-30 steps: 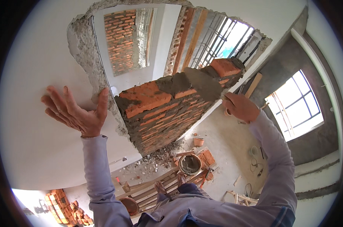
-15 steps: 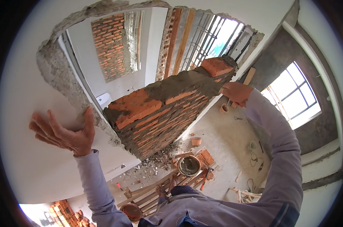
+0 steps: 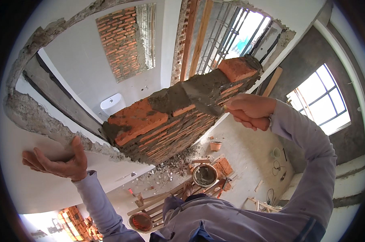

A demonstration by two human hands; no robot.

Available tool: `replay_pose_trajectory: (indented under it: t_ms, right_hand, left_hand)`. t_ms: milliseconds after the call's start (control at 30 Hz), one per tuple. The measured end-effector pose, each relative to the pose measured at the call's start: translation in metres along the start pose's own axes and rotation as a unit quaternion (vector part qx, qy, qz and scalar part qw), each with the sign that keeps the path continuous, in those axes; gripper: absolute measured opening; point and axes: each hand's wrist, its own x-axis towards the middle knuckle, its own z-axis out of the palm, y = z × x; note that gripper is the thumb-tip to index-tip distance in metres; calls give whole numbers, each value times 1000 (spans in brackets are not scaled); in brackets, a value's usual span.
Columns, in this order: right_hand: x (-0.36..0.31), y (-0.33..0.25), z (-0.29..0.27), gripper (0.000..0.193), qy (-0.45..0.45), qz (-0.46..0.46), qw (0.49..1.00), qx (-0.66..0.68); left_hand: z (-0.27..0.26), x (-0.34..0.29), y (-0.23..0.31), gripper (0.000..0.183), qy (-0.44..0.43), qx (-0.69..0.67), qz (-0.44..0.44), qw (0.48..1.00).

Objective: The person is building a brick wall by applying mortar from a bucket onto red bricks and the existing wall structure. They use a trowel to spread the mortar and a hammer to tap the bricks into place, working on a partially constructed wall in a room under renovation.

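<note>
My right hand (image 3: pixel 251 111) is closed round the handle of a trowel; its grey, mortar-smeared blade (image 3: pixel 204 101) lies against the mortar on top of a low brick wall (image 3: pixel 170 137). Wet mortar (image 3: pixel 162 99) covers the middle of the wall's top. One orange brick (image 3: pixel 136 121) lies at the left end of that top course and another brick (image 3: pixel 237 68) at the far right end, with the mortar between them. My left hand (image 3: pixel 63 161) is open and holds nothing, fingers spread beside the white wall (image 3: pixel 33 185), just below its broken edge.
Below, a bucket of mortar (image 3: pixel 204 176) stands by stacked bricks (image 3: pixel 222 167) and a wooden plank platform (image 3: pixel 158 205). An orange tub (image 3: pixel 141 222) sits at the platform's left. Rubble (image 3: pixel 166 171) lies along the wall's foot. A white toilet (image 3: pixel 113 104) is beyond the wall.
My right hand has moved left and slightly down, and the trowel blade now shows over the mortar. My left hand has shifted down and left in the view, as the view itself shifts.
</note>
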Motion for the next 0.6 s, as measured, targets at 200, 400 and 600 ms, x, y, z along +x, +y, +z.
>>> replay_pose_trajectory:
  t_ms: [200, 400, 600]
  right_hand:
    - [-12, -28, 8, 22, 100, -98, 903, -406]
    - [3, -45, -30, 12, 371, -159, 576, -710]
    - [63, -52, -16, 8, 248, -80, 572, -778]
  left_hand:
    - [3, -1, 1, 91, 12, -17, -7, 1000]
    - [-2, -1, -1, 93, -8, -24, -23, 999]
    - [0, -10, 1, 92, -15, -31, -43, 999]
